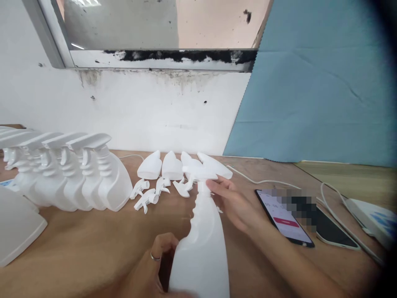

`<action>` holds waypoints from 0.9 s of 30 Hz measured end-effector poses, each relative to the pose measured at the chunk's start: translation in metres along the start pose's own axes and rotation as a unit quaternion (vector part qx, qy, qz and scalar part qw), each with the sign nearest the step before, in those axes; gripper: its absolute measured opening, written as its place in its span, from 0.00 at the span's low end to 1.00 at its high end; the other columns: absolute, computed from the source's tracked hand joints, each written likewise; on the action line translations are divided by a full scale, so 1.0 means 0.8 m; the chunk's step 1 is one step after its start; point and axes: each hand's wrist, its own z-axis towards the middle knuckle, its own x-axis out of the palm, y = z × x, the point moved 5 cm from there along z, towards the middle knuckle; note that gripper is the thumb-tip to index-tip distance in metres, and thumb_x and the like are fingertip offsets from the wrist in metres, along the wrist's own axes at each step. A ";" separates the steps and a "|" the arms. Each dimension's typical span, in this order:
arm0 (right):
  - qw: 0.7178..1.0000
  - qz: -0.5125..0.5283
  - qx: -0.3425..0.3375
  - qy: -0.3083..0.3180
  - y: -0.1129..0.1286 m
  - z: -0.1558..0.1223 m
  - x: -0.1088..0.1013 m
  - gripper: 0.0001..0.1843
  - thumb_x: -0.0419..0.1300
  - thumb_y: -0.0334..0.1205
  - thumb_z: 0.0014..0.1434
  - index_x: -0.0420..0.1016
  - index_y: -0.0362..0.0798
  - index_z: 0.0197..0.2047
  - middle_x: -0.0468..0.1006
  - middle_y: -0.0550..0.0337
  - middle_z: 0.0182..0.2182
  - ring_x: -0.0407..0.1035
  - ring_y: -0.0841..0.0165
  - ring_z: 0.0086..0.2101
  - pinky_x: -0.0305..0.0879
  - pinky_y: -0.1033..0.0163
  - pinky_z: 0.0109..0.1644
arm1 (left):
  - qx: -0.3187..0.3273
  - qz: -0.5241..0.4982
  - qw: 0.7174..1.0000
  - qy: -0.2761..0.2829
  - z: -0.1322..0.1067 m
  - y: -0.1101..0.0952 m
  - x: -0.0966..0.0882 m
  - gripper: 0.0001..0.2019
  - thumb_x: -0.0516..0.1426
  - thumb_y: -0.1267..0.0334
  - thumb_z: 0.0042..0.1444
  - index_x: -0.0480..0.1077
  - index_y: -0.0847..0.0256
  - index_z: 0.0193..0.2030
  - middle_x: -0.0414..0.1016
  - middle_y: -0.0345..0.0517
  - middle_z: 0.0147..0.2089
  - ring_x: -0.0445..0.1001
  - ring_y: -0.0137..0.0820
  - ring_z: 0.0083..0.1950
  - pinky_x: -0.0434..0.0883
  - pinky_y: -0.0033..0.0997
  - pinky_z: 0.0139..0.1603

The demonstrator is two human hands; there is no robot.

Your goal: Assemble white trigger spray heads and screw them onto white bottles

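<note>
A white bottle [201, 248] stands in front of the person, over the table [93, 240], between the two hands. Its long axis runs nearly upright, with the narrow neck at the top and the wide body toward the viewer. The spray head [197, 171] sits at the neck, its front end and trigger [183, 188] toward the left; the ridged side of the bottle faces left too.

The left hand [147, 267], with a ring [155, 256], is partly closed, its bent fingers against the left side of the body. The right hand [237, 203] is curled, thumb and fingers closed on the neck just under the spray head.

The base of the bottle is cut off by the lower edge, so whether it touches the table cannot be told. The left palm is mostly out of sight, and some right fingertips are hidden behind the neck. White covers [149, 166] stand behind, one overlapping the spray head, which makes the outlines hard to part. Loose triggers [145, 200] lie in front of them. A row of spray bottles [114, 182] stands at left, the far end cut off. Right of the hand lie two phones [283, 219], partly covered by blurred squares.
</note>
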 end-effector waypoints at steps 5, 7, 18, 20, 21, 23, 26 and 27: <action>0.988 0.112 0.108 -0.008 -0.056 -0.013 0.027 0.16 0.62 0.51 0.55 0.74 0.45 0.37 0.75 0.60 0.23 0.69 0.70 0.22 0.65 0.66 0.27 | 0.022 -0.180 0.983 -0.035 0.052 -0.009 -0.002 0.20 0.53 0.45 0.57 0.54 0.56 0.47 0.63 0.42 0.35 0.63 0.27 0.30 0.64 0.27 0.29; 0.982 0.143 0.123 0.029 -0.064 -0.016 0.038 0.19 0.56 0.53 0.58 0.73 0.45 0.39 0.75 0.60 0.22 0.68 0.70 0.20 0.66 0.65 0.27 | -0.009 -0.256 0.963 -0.079 0.080 -0.004 -0.003 0.16 0.48 0.47 0.61 0.51 0.54 0.46 0.62 0.39 0.33 0.61 0.24 0.26 0.61 0.24 0.24; 0.956 0.218 0.190 0.049 -0.143 -0.003 0.028 0.27 0.48 0.58 0.59 0.74 0.42 0.35 0.74 0.56 0.18 0.69 0.66 0.20 0.67 0.63 0.28 | -0.115 -0.232 0.963 -0.080 0.142 0.030 0.000 0.20 0.50 0.43 0.57 0.56 0.60 0.29 0.56 0.29 0.20 0.58 0.19 0.12 0.55 0.17 0.12; 0.953 0.226 0.190 0.064 -0.142 -0.006 0.031 0.26 0.49 0.57 0.59 0.75 0.42 0.35 0.75 0.55 0.19 0.70 0.65 0.22 0.67 0.62 0.29 | -0.126 -0.230 0.962 -0.080 0.141 0.037 -0.003 0.20 0.50 0.43 0.56 0.58 0.60 0.30 0.54 0.28 0.18 0.58 0.19 0.11 0.56 0.18 0.11; 0.952 0.231 0.190 0.068 -0.140 -0.008 0.033 0.25 0.50 0.56 0.58 0.75 0.42 0.35 0.75 0.55 0.20 0.70 0.65 0.22 0.67 0.62 0.30 | -0.131 -0.231 0.961 -0.079 0.141 0.039 -0.005 0.20 0.50 0.43 0.56 0.58 0.60 0.30 0.54 0.28 0.18 0.58 0.20 0.11 0.57 0.19 0.11; 0.948 0.242 0.194 0.076 -0.136 -0.010 0.034 0.22 0.51 0.53 0.58 0.75 0.42 0.37 0.76 0.54 0.22 0.71 0.64 0.23 0.67 0.61 0.32 | -0.142 -0.236 0.958 -0.075 0.139 0.043 -0.007 0.20 0.50 0.43 0.57 0.57 0.59 0.29 0.54 0.28 0.18 0.57 0.20 0.11 0.59 0.20 0.11; 0.940 0.254 0.214 0.082 -0.134 -0.011 0.032 0.21 0.52 0.51 0.58 0.75 0.42 0.38 0.77 0.54 0.24 0.72 0.64 0.25 0.67 0.60 0.35 | -0.155 -0.242 0.956 -0.066 0.137 0.044 -0.007 0.20 0.50 0.44 0.57 0.56 0.60 0.28 0.56 0.30 0.19 0.57 0.19 0.12 0.60 0.19 0.12; 0.937 0.257 0.222 0.085 -0.135 -0.010 0.031 0.21 0.52 0.51 0.58 0.75 0.42 0.39 0.78 0.53 0.24 0.72 0.64 0.25 0.67 0.60 0.36 | -0.158 -0.242 0.955 -0.063 0.136 0.044 -0.007 0.20 0.50 0.44 0.57 0.56 0.60 0.27 0.57 0.30 0.19 0.57 0.19 0.12 0.60 0.19 0.12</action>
